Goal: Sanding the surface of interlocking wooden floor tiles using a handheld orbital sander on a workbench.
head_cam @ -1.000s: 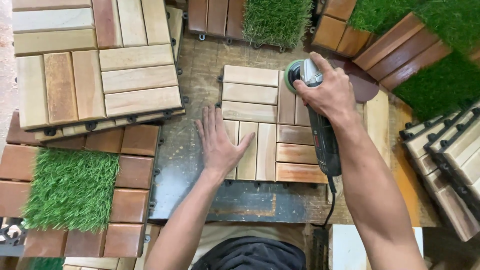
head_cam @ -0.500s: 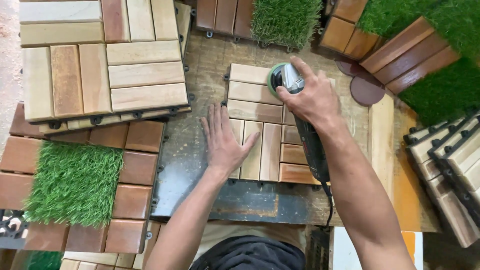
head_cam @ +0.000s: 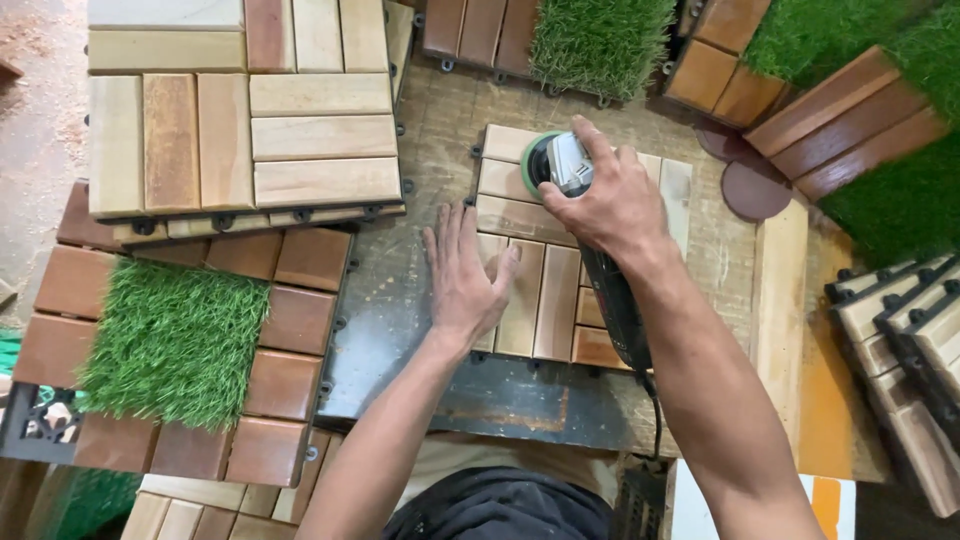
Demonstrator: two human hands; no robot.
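Currently your right hand point(head_cam: 605, 200) grips the sander point(head_cam: 575, 190), fingers wrapped around its body, with the pad on the upper left corner of the wooden tile point(head_cam: 560, 270). That tile lies flat on the counter point(head_cam: 420, 300). Your left hand point(head_cam: 465, 275) rests palm down, fingers spread wide, on the tile's left edge. Finished tiles point(head_cam: 245, 120) are stacked to the left, beside a grass tile point(head_cam: 175, 340).

Wooden slat tile point(head_cam: 540, 290) laid on worn workbench point(head_cam: 400, 300) at centre. Left hand point(head_cam: 463, 280) pressed flat on tile's 9 o'clock edge, fingers spread. Sander point(head_cam: 565, 170) gripped from above by right hand point(head_cam: 605, 200), pad set on tile's 12 o'clock corner. Stack of pale tiles point(head_cam: 240, 110) seen at 10 o'clock, grass tile point(head_cam: 175, 340) at 8 o'clock.
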